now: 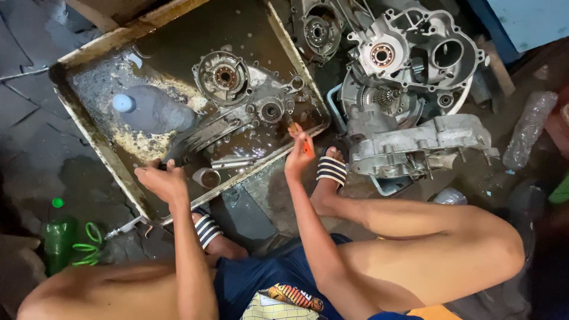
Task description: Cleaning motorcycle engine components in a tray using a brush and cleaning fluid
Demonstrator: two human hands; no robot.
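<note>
Engine casing [249,101] sits soaking in the dirty wash tray [89,127] on the floor. Left hand [163,181] grips the casing's near end; right hand [299,155] is clenched on an orange-handled tool [299,137]. Looks like cleaning; scrubbing likely needs a steady hold. Plastic bottle [148,109] crowds the tray; second crankcase [415,101] lies just outside.

Cracked, oil-darkened concrete floor [35,148] spreads to the left of the hands, under harsh overhead light that fades into shadow at the edges. A green plastic bottle [58,240] stands below and left of the left hand beside a coil of green tubing [89,244]. A crumpled clear plastic bottle [529,127] lies far to the right, below a blue wall panel [521,18].
</note>
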